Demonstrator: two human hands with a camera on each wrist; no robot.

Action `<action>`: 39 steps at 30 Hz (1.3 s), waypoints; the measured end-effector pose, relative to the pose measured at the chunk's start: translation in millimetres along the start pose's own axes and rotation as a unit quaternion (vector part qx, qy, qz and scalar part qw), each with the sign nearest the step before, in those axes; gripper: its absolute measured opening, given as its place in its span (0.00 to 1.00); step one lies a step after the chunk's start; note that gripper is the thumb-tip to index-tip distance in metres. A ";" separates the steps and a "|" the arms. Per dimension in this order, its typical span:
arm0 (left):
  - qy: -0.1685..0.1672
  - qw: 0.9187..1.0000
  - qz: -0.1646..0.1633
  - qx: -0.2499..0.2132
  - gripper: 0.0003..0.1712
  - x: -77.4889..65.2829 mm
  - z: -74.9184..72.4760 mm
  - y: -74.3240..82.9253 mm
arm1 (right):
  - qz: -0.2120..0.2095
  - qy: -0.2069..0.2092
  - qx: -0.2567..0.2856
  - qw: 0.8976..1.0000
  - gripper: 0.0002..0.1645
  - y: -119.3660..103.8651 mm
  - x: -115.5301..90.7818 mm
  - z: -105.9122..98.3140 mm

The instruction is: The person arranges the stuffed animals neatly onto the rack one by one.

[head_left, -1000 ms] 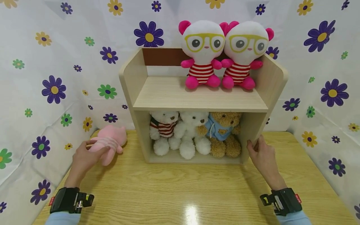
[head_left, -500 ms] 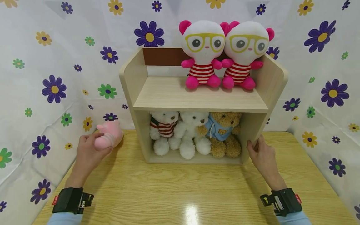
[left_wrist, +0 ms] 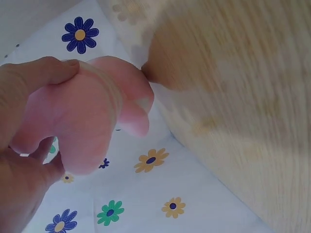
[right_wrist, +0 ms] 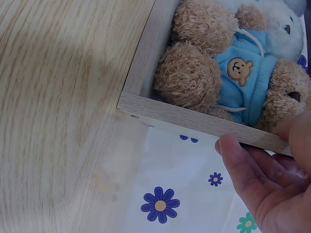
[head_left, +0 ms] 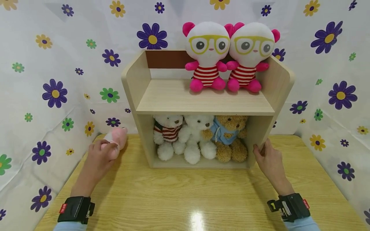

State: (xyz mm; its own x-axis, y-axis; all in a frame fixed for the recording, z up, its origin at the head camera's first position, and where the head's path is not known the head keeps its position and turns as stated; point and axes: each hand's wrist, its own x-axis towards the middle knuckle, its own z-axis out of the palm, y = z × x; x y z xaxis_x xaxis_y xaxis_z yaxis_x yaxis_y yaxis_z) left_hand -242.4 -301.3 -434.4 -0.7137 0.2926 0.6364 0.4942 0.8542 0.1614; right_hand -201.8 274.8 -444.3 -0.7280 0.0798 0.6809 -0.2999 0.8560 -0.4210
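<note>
In the head view my left hand (head_left: pixel 99 160) holds a pink plush toy (head_left: pixel 119 136) by its body, at the left of the wooden shelf. The left wrist view shows the thumb on top of the pink plush toy (left_wrist: pixel 87 116) and fingers curled beneath it; pale bands run round its middle. My right hand (head_left: pixel 270 162) grips the front edge of the shelf's right side panel (head_left: pixel 261 136). In the right wrist view, thumb and fingers lie on either side of that panel (right_wrist: pixel 194 119), beside a brown teddy bear (right_wrist: pixel 189 75) in a blue hoodie.
Two white-and-pink plush pandas (head_left: pixel 206 57) with yellow glasses sit on the upper shelf board (head_left: pixel 170 99). Below, a white bear in a striped sweater (head_left: pixel 167 133) and a plain white bear (head_left: pixel 193 141) sit beside the brown one. Flowered cloth (head_left: pixel 72 41) surrounds the wooden table (head_left: pixel 162 199).
My left hand has turned over and shifted slightly right, rotating the pink plush toy with it. The toy was lifted, then came lower again. My right hand stays on the panel.
</note>
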 end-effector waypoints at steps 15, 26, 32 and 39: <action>-0.067 0.998 0.018 0.012 0.43 -15.7 7.5 -3.2 | -0.002 -0.005 -0.001 1.000 0.08 -0.9 0.1 -1.0; -0.108 0.992 -0.069 -0.001 0.29 -24.3 -6.4 -6.3 | 0.002 -0.013 -0.002 1.000 0.08 -1.8 -1.6 -2.4; -0.127 0.991 -0.046 -0.012 0.29 -29.6 -9.4 -3.9 | 0.006 -0.013 -0.003 1.000 0.09 -1.0 -2.3 -2.0; -0.150 0.988 -0.040 -0.024 0.26 -30.8 -8.0 1.2 | 0.006 -0.014 -0.005 1.000 0.09 -0.8 -2.2 -1.7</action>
State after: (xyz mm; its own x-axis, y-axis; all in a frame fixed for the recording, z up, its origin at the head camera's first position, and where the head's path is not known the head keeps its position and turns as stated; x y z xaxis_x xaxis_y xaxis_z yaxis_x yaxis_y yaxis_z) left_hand -215.8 -312.8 -447.8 -0.8630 0.3455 0.3686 0.4478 0.8609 0.2415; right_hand -198.9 274.8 -444.5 -0.7490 0.0753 0.6583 -0.2853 0.8600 -0.4230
